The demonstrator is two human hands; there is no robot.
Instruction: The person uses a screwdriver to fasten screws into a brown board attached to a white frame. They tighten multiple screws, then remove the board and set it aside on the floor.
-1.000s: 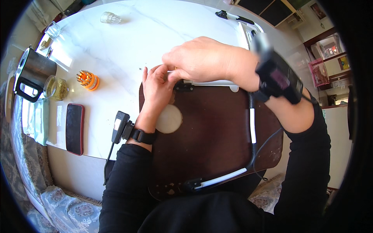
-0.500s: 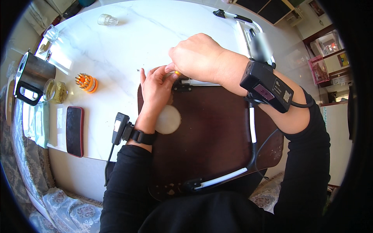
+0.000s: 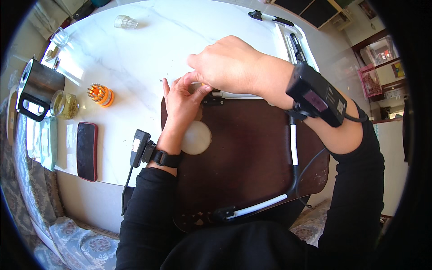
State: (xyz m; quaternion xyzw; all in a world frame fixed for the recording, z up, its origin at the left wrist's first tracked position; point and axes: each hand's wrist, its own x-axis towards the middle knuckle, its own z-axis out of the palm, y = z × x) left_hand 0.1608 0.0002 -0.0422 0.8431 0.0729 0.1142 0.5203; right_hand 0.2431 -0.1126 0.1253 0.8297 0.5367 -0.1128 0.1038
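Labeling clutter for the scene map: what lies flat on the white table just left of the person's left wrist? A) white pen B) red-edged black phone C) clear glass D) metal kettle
B: the red-edged black phone lies flat left of the left hand's wrist, near the table edge.

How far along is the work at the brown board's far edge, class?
Done: a black bracket sits on the far edge of the brown board. In hand: the right hand pinches a small orange thing beside it, the left hand steadying. Left: unclear whether it is fastened; the orange bit holder stands apart.
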